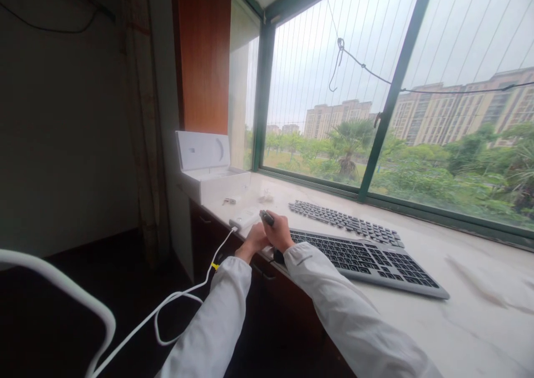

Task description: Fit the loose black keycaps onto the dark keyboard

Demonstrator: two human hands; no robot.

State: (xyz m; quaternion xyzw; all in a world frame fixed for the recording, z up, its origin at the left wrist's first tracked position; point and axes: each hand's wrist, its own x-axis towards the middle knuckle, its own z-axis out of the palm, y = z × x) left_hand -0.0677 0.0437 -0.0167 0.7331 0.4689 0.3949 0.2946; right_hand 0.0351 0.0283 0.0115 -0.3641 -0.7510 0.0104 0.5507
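My right hand (278,230) is closed around a dark, round-ended tool handle (267,218), whose far end is hidden. My left hand (253,242) is closed right beside and partly under it, and what its fingers hold is hidden. Both hands are at the table edge, by the left end of a grey keyboard (392,278) with dark key positions. Behind the keyboard, rows of dark keycaps (346,220) are laid out on the table. A black item (278,256) shows just below my right hand; I cannot make out what it is.
A white power strip (244,220) with a white cable (183,294) hanging off the edge sits left of my hands. Farther back are a small metal item (229,201), a crumpled clear bag (266,195) and an open white box (217,184). Clear plastic (492,280) lies at right.
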